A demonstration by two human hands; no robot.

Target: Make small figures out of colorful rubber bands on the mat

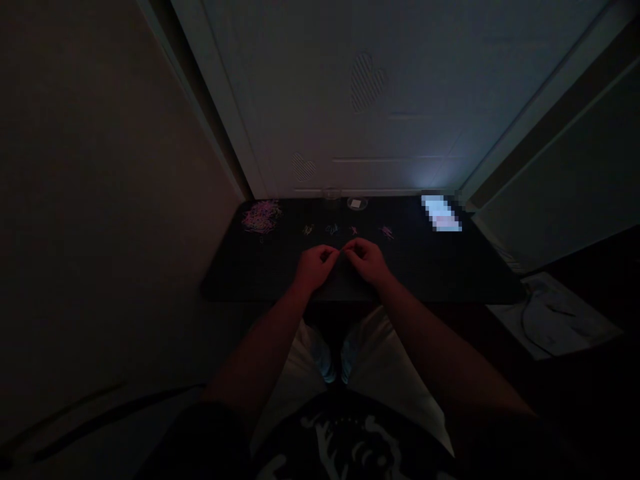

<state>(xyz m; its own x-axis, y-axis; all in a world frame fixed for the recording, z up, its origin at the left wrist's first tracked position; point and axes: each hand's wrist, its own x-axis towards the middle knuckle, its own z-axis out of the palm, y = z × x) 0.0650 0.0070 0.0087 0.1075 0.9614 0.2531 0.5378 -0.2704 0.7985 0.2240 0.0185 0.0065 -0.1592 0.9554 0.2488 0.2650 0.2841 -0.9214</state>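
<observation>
My left hand [317, 264] and my right hand [367, 260] meet above the front half of a dark table [440, 273]. Both are closed in a pinch, fingertips almost touching. Whatever sits between them is too small and dim to make out. Just beyond the fingers lie little groups of thin pieces, perhaps paper clips: a yellowish group [307, 230], a bluish group [332, 229], a red group [354, 230] and a pinkish-purple group [387, 232]. A larger mixed heap [261, 217] of similar coloured pieces covers the far left corner.
A clear container [331, 195] stands at the table's back edge, beside a round lid [357, 203] with a pale label. At the back right glows a blurred phone screen [441, 213]. A white panel [310, 120] with heart reliefs rises behind the table. The room is dark.
</observation>
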